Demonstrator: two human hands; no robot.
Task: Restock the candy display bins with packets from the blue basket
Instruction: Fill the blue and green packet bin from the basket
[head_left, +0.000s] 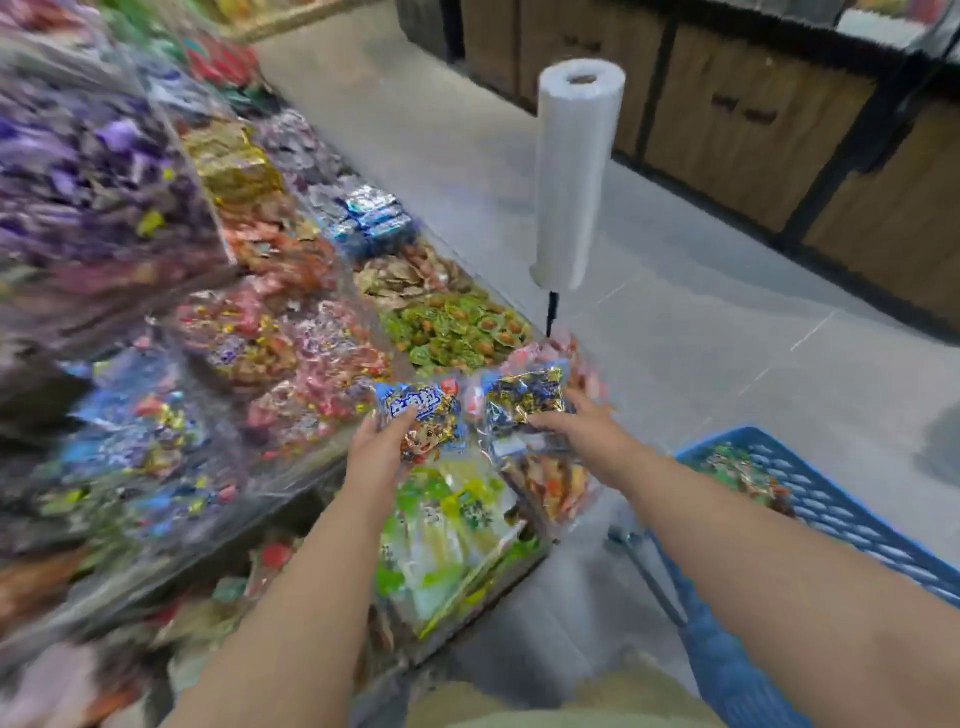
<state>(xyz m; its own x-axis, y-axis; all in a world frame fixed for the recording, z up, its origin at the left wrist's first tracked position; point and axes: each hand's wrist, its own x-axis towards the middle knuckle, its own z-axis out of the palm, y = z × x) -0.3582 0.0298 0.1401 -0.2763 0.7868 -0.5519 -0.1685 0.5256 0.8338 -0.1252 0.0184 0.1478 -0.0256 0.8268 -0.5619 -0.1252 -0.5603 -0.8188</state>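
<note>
A tall white roll of plastic bags (574, 171) is standing on a thin black post in the upper middle of the frame, just behind the right hand. Wooden cabinets (753, 119) are lining the upper right, across the grey floor (701, 353). Large green and yellow bags (447, 535) are sitting low in the middle, between the forearms.

Motion blur is smearing the left half of the frame, so the sweets there are showing only as patches of purple, gold and red. The right edge is cutting off the basket.

The display bins (457, 327) are running diagonally from the upper left to the centre, each heaped with wrapped sweets; one near the hands is holding green-wrapped pieces. The left hand (376, 447) is gripping a blue cartoon packet (423, 421), thumb on its face and fingers curled behind. The right hand (582, 421) is holding a clear packet of blue and gold sweets (524, 402), fingers closed on its lower edge. Both packets are hanging side by side over the front of the bins at the centre. The blue basket (831, 514) is sitting at the lower right beside the right forearm, with a green and orange packet (743, 473) lying inside
</note>
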